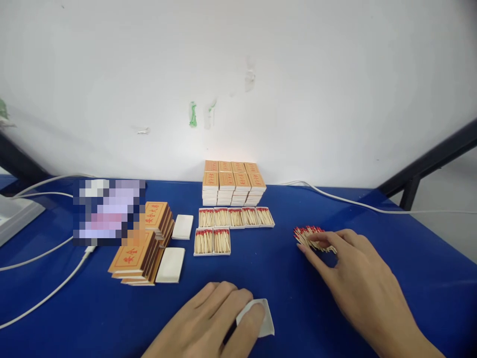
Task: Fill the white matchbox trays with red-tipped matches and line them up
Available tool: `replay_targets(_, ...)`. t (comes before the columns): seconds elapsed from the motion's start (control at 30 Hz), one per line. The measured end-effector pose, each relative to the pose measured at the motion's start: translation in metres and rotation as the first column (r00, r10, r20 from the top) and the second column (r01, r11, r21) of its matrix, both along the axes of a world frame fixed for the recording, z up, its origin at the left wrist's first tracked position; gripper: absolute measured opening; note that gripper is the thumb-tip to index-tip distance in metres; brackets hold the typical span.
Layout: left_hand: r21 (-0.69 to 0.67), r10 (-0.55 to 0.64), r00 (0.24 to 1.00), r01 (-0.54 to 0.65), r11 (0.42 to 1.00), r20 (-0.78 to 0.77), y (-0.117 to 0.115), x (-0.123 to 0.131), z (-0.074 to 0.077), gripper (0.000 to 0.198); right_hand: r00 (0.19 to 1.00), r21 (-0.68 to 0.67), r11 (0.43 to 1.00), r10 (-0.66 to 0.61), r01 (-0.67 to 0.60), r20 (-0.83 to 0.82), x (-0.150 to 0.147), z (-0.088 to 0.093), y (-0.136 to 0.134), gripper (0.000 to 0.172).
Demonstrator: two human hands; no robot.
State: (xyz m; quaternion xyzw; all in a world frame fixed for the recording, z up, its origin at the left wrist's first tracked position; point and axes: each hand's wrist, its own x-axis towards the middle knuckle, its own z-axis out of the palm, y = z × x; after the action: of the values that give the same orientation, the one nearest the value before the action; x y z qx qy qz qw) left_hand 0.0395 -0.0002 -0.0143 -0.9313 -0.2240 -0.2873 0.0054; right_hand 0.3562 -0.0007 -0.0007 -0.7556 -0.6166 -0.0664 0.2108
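At the front middle, my left hand (208, 318) is closed on an empty white matchbox tray (267, 323), with the thumb laid over its inside. To the right, my right hand (361, 278) reaches over a loose pile of red-tipped matches (307, 230). Its thumb and index finger curl in a pinch at the left part of the pile, closed on some of the matches; how many is hidden. Between and beyond the hands stand several trays filled with matches (221, 242), set in two rows with the heads pointing away.
Behind the filled trays is a block of stacked matchboxes (234, 181) near the wall. Flat orange matchbox sleeves (132, 256) are piled at left, beside two white trays (170, 265) lying face down. A blurred phone-like object (112, 209) and white cables (55, 303) lie farther left.
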Motion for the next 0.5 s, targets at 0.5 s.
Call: replay_targets(0.5,-0.026,0.031,0.999,-0.03,0.999,0.033,0.0002,0.0034,0.002,0.033,0.989,-0.004,0.994,0.105,-0.106,-0.1,-0.0058,0.0028,-0.0036,0.057)
